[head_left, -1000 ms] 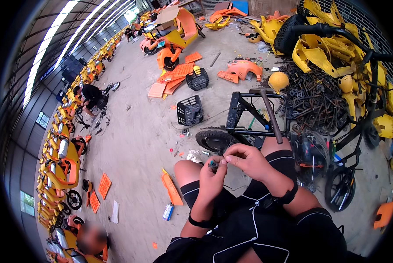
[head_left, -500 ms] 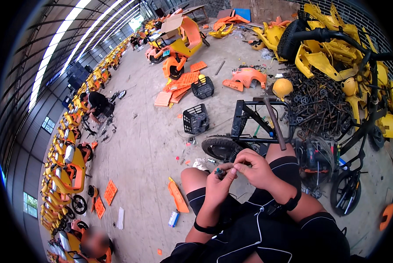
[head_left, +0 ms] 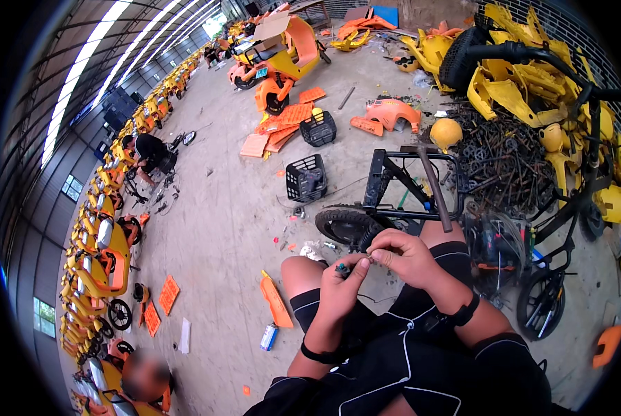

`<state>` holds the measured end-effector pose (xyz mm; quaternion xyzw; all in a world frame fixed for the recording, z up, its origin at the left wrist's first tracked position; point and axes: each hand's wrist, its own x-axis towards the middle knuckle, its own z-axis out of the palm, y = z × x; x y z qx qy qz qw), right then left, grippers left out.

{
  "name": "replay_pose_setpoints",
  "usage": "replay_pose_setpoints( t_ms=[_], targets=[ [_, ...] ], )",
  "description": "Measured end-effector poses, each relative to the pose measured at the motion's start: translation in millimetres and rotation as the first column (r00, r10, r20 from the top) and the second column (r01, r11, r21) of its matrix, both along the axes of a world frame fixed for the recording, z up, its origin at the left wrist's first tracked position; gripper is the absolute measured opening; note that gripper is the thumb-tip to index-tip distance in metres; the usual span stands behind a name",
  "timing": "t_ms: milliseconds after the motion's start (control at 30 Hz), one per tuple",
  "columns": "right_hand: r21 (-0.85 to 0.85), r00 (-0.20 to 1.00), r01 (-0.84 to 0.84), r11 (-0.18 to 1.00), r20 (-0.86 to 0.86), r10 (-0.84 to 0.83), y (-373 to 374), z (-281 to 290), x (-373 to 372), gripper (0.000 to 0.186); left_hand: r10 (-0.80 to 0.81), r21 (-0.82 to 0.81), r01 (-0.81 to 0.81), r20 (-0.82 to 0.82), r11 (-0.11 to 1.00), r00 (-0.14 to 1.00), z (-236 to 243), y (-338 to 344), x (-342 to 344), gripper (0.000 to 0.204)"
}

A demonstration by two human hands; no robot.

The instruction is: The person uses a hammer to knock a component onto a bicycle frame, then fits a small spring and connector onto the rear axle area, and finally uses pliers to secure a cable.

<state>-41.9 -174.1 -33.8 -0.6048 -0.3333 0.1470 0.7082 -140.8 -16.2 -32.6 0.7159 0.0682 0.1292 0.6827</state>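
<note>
Both hands meet in front of my knees. Closed around a small dark-green part (head_left: 342,270), perhaps a connector, my left hand (head_left: 342,290) lets its end stick out past the fingers. The fingertips of my right hand (head_left: 409,259) pinch against the left thumb and forefinger; whatever they grip is too small to make out. Just beyond the hands lies a black metal frame (head_left: 394,211) with a fat-tyred wheel (head_left: 345,224). A hammer-like tool with a long brown handle (head_left: 435,191) rests across the frame.
Two black baskets (head_left: 305,178) and orange panels (head_left: 283,127) lie ahead. At right are a heap of metal parts (head_left: 508,152), yellow shells (head_left: 511,100) and a spoked wheel (head_left: 543,305). Yellow scooters (head_left: 109,256) line the left, where a person (head_left: 151,154) crouches. A can (head_left: 269,338) lies nearby.
The view has shifted slightly. My hands stay pressed together at the fingertips, with the right fingers bent a little differently. The green part is still in my left hand.
</note>
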Motion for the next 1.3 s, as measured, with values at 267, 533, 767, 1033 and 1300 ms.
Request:
replay_pose_setpoints(
  t_ms=[267,533,767,1033,1300],
  targets=[
    [-0.043,0.893,0.175,0.984,0.428,-0.140,-0.2,42.2,-9.6,0.015,-0.013,0.074,0.012,0.006,0.997,1.000,16.5,4.5,1.8,0.013],
    [0.023,0.704,0.243,0.970,0.683,-0.193,14.4,66.2,-19.3,0.018,-0.037,0.096,0.019,0.192,0.995,0.981,19.6,7.6,6.5,0.019],
    [0.000,0.740,0.266,0.964,0.641,-0.204,18.2,59.2,-21.2,0.022,-0.006,-0.083,0.024,0.218,0.996,0.976,2.2,-0.4,13.1,0.020],
    [-0.052,0.873,0.209,0.977,0.460,-0.162,17.8,58.9,-22.8,0.014,0.061,0.103,-0.090,0.252,0.991,0.966,2.4,-7.6,13.1,0.016],
    [-0.107,0.884,0.205,0.973,0.448,-0.137,18.1,62.0,-20.8,0.011,0.072,0.263,-0.140,0.252,0.955,0.965,1.0,-7.6,15.4,0.020]
  ],
)
